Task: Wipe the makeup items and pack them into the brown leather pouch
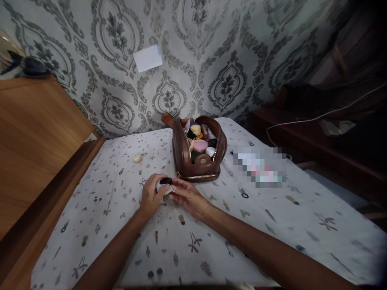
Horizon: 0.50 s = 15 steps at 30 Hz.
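My left hand (150,194) is closed around a small round item with a black top (166,181). A white piece of tissue or cloth (163,189) lies against it, pinched by the fingers of my right hand (190,196). Fingers partly hide the item, so its exact kind cannot be made out. Just beyond my hands stands a brown leather toiletry bag (198,171), unzipped at the top. Inside it are a pink oval item (200,145), a white-lidded jar (211,151), a yellow-lidded container (195,129) and several other small containers.
A small cream-coloured round object (137,158) lies left of the bag on the patterned white cloth (121,225). To the right is a blurred-out item (260,167). A wooden cabinet (39,121) borders the left side; a patterned wall (187,80) rises behind. A white cable (317,119) hangs at right.
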Motion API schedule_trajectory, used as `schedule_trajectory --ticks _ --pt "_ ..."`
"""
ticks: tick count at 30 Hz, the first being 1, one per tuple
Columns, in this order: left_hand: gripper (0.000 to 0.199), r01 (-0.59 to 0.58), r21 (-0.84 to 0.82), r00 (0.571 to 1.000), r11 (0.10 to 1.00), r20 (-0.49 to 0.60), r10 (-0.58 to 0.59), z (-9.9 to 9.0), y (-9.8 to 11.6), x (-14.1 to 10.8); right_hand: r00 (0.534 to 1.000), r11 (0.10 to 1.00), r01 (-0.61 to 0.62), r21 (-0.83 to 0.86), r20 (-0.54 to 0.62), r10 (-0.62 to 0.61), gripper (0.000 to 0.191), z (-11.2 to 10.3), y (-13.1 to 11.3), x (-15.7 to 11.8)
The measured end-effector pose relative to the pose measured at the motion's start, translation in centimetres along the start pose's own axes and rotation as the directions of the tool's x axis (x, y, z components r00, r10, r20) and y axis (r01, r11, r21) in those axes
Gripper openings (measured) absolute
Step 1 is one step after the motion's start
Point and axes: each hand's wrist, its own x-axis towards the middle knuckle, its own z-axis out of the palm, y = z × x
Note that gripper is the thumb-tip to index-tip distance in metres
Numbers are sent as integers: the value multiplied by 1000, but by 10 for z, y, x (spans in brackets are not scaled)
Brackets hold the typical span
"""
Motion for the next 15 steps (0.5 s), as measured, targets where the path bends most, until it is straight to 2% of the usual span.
schedule_trajectory --ticks 3,9,15 --pt "21 -9 11 1000 1000 -25 9 0 3 -1 1000 999 -3 37 -24 4 37 -2 2 0" --pt "25 49 -4 997 999 -59 -49 1 6 -1 999 998 -31 63 -13 32 30 -4 2 3" --pt "31 32 -74 998 997 48 -28 0 1 1 999 998 -18 58 29 17 37 -1 -2 1"
